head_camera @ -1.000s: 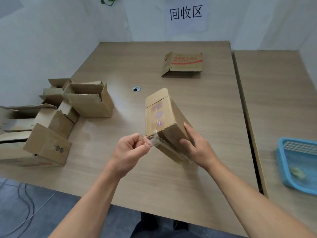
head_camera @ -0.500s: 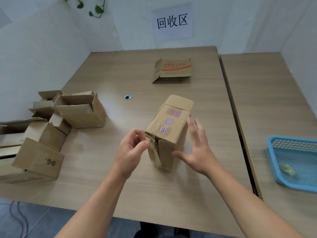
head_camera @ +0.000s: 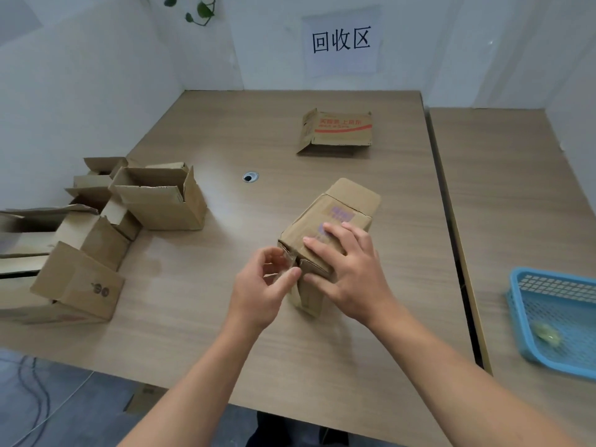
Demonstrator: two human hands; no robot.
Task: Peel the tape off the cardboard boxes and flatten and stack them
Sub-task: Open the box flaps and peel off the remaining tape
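A small brown cardboard box (head_camera: pixel 350 204) lies on the wooden table (head_camera: pixel 225 317) in front of me, with purple print on its top face. My right hand (head_camera: pixel 348 269) rests flat on that top face, fingers straight, thumb against the near end. My left hand (head_camera: pixel 261 285) pinches a strip of clear tape (head_camera: pixel 290 258) at the box's near left corner. A flattened box with red print (head_camera: pixel 338 132) lies at the far middle of the table.
Several open cardboard boxes (head_camera: pixel 96 230) crowd the table's left edge. A blue plastic basket (head_camera: pixel 561 321) with a wad of tape inside sits on the adjoining table at right. A cable hole (head_camera: pixel 250 177) marks the tabletop. A paper sign (head_camera: pixel 340 40) hangs on the back wall.
The box was tilted up on its end a second ago and now lies on the table. My right hand moved from its side onto its top. My left hand kept hold of the tape.
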